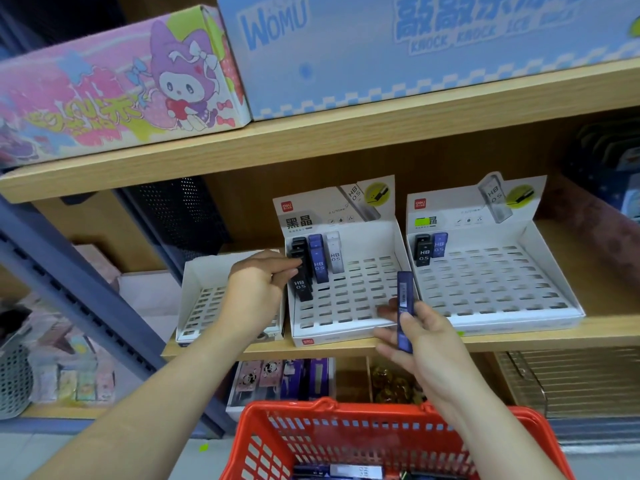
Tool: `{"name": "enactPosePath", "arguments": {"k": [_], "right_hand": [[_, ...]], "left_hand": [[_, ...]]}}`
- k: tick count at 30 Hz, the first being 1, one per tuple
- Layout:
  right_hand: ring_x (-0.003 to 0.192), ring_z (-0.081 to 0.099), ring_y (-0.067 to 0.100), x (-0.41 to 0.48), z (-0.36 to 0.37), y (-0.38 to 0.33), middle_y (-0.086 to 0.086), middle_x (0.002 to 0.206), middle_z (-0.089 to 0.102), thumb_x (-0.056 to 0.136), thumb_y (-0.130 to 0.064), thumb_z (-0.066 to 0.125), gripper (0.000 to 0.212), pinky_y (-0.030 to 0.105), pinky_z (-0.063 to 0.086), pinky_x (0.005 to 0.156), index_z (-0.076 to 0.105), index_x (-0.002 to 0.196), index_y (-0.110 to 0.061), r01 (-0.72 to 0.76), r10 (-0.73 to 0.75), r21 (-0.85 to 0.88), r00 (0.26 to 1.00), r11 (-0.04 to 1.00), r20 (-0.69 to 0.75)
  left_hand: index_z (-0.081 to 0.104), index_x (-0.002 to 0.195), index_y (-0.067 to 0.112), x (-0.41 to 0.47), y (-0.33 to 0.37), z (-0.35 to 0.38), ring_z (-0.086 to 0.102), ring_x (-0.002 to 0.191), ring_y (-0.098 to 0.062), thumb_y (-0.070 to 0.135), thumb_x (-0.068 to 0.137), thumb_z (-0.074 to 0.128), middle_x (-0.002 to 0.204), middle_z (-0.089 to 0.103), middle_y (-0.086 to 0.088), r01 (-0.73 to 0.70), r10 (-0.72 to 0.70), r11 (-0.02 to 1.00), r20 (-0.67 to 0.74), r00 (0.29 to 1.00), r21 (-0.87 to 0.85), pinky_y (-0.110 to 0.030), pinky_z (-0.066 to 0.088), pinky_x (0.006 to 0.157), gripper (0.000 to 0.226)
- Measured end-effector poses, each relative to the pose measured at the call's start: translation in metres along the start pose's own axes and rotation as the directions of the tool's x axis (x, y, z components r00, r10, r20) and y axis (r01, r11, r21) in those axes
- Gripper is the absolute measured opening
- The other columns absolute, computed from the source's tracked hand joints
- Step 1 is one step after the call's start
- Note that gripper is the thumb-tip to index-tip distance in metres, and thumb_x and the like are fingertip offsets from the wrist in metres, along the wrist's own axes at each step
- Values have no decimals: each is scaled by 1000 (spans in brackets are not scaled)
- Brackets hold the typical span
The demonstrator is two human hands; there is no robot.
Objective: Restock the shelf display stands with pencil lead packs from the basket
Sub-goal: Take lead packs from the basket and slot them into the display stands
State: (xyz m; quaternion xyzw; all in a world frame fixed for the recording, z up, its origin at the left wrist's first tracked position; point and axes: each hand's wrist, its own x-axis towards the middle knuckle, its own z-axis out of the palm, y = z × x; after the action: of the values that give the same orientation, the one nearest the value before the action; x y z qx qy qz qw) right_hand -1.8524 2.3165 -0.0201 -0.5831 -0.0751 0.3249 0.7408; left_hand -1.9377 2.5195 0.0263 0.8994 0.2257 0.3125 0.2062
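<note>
Three white slotted display stands sit on the middle shelf: a left stand (204, 271), a middle stand (349, 306) and a right stand (491, 289). My left hand (256, 289) pinches a black lead pack (300, 278) in the middle stand's left column, beside blue packs (318, 259) and a white pack (335, 252). My right hand (422, 344) holds a blue lead pack (405, 310) upright in front of the middle stand's right edge. The right stand has black packs (423, 251) and a blue pack (439, 244). More packs lie in the red basket (311, 431) below.
Large printed cartons, pink (114, 88) and light blue (415, 46), sit on the upper wooden shelf (311, 147). Below the middle shelf are boxes of small stationery (280, 379). A grey perforated bin (14, 379) stands at the far left beside a blue metal upright (86, 296).
</note>
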Motion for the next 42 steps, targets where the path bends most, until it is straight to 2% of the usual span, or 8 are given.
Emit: {"name": "enactPosePath", "arguments": {"k": [3,11,15,20,26,32,38,42], "right_hand": [[99,70,21,-1,-1,0,-4,111,60,104,-9,41,23,37,57,84,47,112,-29,-13,13,27,1000,1000,8],[69,71,16,-8,2,-8,4,84,72,95,-8,60,15,25,55,56,69,97,-20,86,-89,-73,996,994,-27],[61,57,6,-8,1,-17,-8,64,67,80,-10,79,9,23,45,65,78,81,-19,196,-208,-140,976,970,-72],[58,51,10,-10,3,-24,0,65,62,78,-3,75,11,26,43,64,77,82,-12,153,-153,116,988,981,-4],[60,55,11,-15,3,-27,4,66,63,71,-22,75,19,21,46,57,76,85,-10,130,-135,183,991,974,11],[53,52,11,-18,4,-31,3,59,58,63,-34,78,32,20,44,51,72,81,-9,96,-109,228,993,969,46],[53,53,10,-20,13,-28,6,64,60,52,-41,80,32,21,44,52,71,70,-17,162,-177,201,983,966,56],[84,72,19,-21,9,-28,5,94,76,79,-30,73,23,29,53,69,73,98,-18,112,-117,38,975,993,190]], "left_hand": [[75,99,13,2,-1,4,64,91,-17,4,84,69,98,71,-2,-17,17,999,-3,1000,39,-28,51,89,19],[55,133,21,-8,25,-6,55,108,-17,18,94,58,120,58,0,52,-69,982,88,994,179,-27,46,92,39],[59,125,31,-31,59,-14,57,95,-1,26,93,57,105,60,15,-26,54,994,263,963,-106,-12,45,80,32],[75,99,30,-48,74,-2,63,87,7,22,87,68,87,70,22,112,-29,967,340,940,-229,-17,51,82,16],[63,89,32,-54,79,0,49,66,-3,32,79,74,68,52,12,-52,67,992,143,987,-111,-14,38,59,15],[72,101,26,-52,74,2,55,85,-4,31,88,65,92,57,14,-264,255,963,140,957,49,-23,48,73,16],[72,96,38,-58,87,5,66,82,0,28,84,70,82,71,15,-8,73,979,315,946,-203,-25,55,77,16],[75,91,29,-52,90,3,69,85,-6,12,84,70,86,75,9,373,-222,767,329,918,-522,-28,54,80,19]]}}
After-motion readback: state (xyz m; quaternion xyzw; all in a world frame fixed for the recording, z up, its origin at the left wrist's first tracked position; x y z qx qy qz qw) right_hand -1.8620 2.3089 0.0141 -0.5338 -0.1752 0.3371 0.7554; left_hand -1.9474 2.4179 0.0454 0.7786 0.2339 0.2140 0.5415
